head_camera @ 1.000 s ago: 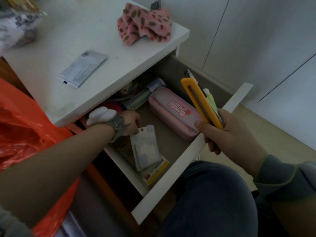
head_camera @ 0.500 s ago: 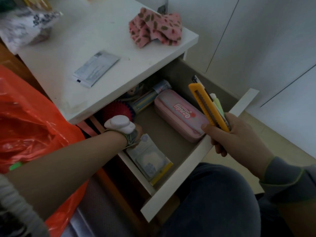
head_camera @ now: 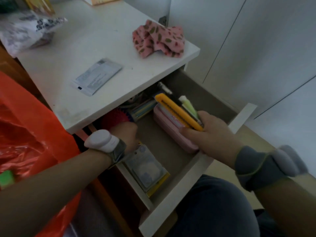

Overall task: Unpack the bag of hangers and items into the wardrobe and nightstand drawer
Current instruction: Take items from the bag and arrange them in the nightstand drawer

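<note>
The nightstand drawer (head_camera: 179,197) stands pulled open. My right hand (head_camera: 212,134) grips a yellow utility knife (head_camera: 177,112) together with a green marker (head_camera: 188,106) and a dark pen, low over the pink pencil case (head_camera: 162,124) in the drawer. Bent at the wrist, my left hand (head_camera: 126,134) reaches down into the drawer's left side, just above a flat blister packet (head_camera: 147,166). Its fingers are hidden. The orange plastic bag (head_camera: 25,125) lies at the left.
On the white nightstand top (head_camera: 85,40) lie a pink spotted cloth (head_camera: 157,40), a flat paper sachet (head_camera: 97,76) and a patterned bag (head_camera: 25,31). A red spiky ball (head_camera: 116,117) and striped sticks (head_camera: 143,109) sit deep in the drawer. White wardrobe doors (head_camera: 256,40) stand behind.
My right hand has brought the knife and pens down and left, from above the drawer front to over the pencil case. My left hand laid the blister packet flat.
</note>
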`<state>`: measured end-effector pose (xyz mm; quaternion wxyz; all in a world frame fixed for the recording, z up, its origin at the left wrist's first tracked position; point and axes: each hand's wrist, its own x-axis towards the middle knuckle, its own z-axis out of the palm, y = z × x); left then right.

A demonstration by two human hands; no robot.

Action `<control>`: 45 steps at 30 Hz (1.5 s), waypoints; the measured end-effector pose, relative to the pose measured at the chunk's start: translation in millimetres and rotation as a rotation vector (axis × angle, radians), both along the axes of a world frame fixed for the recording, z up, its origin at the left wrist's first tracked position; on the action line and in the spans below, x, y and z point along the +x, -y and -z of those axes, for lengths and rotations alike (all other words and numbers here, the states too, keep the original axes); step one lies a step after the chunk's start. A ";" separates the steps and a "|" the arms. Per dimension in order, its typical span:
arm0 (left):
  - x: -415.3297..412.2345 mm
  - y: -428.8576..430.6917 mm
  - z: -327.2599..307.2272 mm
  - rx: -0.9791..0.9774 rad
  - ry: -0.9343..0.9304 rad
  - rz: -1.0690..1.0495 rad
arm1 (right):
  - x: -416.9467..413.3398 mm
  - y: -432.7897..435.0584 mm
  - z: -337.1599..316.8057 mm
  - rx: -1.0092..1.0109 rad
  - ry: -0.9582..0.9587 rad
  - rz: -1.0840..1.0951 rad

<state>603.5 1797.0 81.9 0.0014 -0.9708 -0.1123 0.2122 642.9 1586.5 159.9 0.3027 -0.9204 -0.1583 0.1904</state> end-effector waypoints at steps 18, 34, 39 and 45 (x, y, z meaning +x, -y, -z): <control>-23.6 -11.3 -12.8 0.019 -0.001 0.103 | 25.8 -66.8 103.8 -0.633 -0.053 -0.209; -24.4 -7.2 -12.7 0.005 0.020 0.085 | 28.8 -67.0 119.0 -0.722 -0.144 -0.220; -25.3 -6.5 -10.8 0.005 0.042 0.085 | 28.8 -66.8 111.3 -0.786 -0.120 -0.264; -27.9 -4.5 -14.7 -0.046 0.114 0.069 | 25.9 -70.2 78.8 -0.459 -0.100 -0.102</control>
